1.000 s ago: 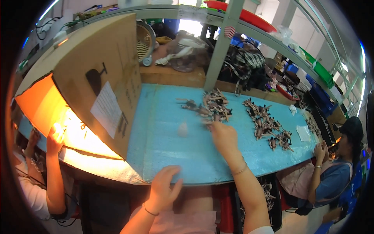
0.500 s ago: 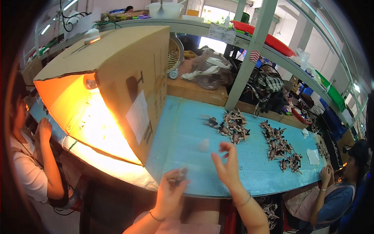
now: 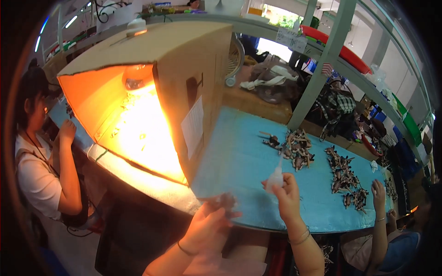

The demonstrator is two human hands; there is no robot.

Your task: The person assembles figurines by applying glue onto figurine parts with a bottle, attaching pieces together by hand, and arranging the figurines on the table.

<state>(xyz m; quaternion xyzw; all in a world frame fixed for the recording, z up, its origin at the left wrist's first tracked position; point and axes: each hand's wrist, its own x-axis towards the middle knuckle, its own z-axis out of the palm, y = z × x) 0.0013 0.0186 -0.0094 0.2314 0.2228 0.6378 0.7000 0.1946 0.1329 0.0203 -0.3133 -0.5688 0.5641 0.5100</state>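
Observation:
My left hand [image 3: 202, 228] is closed on a small dark brown piece [image 3: 225, 201], smeared by motion, at the near edge of the blue table [image 3: 251, 207]. Its exact kind is not clear. In my right hand [image 3: 289, 195] is a small translucent squeeze bottle [image 3: 276, 177] with a thin nozzle tilted upward, gripped by fingers and thumb. Beyond it lies a pile of small brown-and-black pieces [image 3: 299, 149] with thin, limb-like parts. A longer heap of similar pieces [image 3: 343, 177] stretches along the right.
A cardboard box [image 3: 193, 69] with a glowing bulb [image 3: 135, 77] inside stands open on the left. A metal post [image 3: 322, 69] rises behind the table. One person [image 3: 39, 156] sits at left, another person's hand [image 3: 379, 195] reaches over the table's right end.
My right hand, open and empty before, now holds the squeeze bottle that was on the table. The left hand keeps its dark piece. The view has shifted, and the right-hand person's hand has risen.

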